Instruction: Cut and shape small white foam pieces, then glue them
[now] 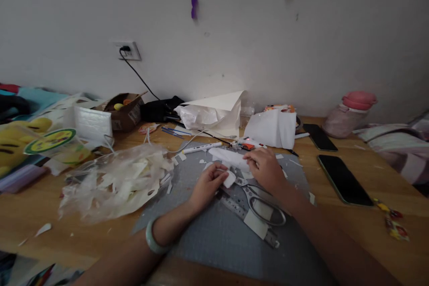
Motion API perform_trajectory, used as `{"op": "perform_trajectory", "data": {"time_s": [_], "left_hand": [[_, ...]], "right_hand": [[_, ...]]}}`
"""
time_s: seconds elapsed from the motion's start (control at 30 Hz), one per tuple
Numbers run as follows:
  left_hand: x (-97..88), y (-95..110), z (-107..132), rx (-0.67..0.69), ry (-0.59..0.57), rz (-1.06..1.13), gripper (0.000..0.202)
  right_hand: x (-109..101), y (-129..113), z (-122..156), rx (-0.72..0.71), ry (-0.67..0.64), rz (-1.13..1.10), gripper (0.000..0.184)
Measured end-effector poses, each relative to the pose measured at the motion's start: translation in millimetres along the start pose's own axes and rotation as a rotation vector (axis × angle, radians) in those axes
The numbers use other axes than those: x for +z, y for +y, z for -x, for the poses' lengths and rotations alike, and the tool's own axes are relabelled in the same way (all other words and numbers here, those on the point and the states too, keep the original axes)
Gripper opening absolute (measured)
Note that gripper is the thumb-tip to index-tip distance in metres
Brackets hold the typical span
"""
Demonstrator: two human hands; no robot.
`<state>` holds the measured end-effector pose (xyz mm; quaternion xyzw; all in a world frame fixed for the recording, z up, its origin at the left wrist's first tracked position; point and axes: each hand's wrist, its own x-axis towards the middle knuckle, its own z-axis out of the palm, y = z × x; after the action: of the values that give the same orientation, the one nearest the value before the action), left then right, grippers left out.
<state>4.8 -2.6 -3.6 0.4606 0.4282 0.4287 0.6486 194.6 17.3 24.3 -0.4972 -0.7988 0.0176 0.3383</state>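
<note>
My left hand (pixel 208 184), with a pale green bangle (pixel 154 235) on its wrist, is closed on a small white paper piece (pixel 229 179) between thumb and fingers. To its right, my right hand (pixel 265 166) has its fingers pinched at the end of a white paper strip (pixel 228 157). Silver scissors (pixel 250 196) lie beneath and beside my right hand, handles toward me. Partly under them is a metal ruler (pixel 233 205), with a pale paper piece (pixel 256 225) near its lower end. Everything here rests on a grey cutting mat (pixel 201 246) scattered with scraps.
A clear plastic bag of paper scraps (pixel 117 183) lies left of the mat. Behind are a white pen (pixel 203 148), folded white paper (pixel 271 128) and a cardboard box (pixel 122 118). Two phones (pixel 345 181) and a pink-lidded bottle (pixel 348 114) are on the right.
</note>
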Motion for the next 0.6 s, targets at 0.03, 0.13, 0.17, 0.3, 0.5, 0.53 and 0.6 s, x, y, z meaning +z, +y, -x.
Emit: {"op": "perform_trajectory", "data": {"time_s": [0.03, 0.13, 0.17, 0.3, 0.5, 0.53, 0.6], "left_hand": [[-0.1, 0, 0, 0.004, 0.003, 0.005, 0.042], [0.1, -1, 0, 0.018, 0.004, 0.006, 0.044], [0.4, 0, 0, 0.023, 0.002, 0.002, 0.044], [1.5, 0, 1, 0.039, -0.005, -0.028, 0.041], [1.0, -2, 2, 0.099, -0.026, -0.089, 0.033], [0.5, -2, 2, 0.122, -0.019, -0.113, 0.030], [-0.6, -2, 2, 0.175, -0.005, -0.174, 0.025]], "right_hand": [[-1, -2, 0, -0.001, -0.005, 0.018, 0.026], [-1, -8, 1, 0.024, -0.050, 0.027, 0.019], [-1, -9, 2, 0.035, -0.064, -0.008, 0.018], [3, -14, 3, -0.024, -0.087, -0.215, 0.011], [10, -14, 4, -0.073, -0.143, -0.341, 0.006], [11, -14, 4, -0.065, -0.152, -0.351, 0.006], [12, -14, 4, -0.057, -0.169, -0.371, 0.007]]}}
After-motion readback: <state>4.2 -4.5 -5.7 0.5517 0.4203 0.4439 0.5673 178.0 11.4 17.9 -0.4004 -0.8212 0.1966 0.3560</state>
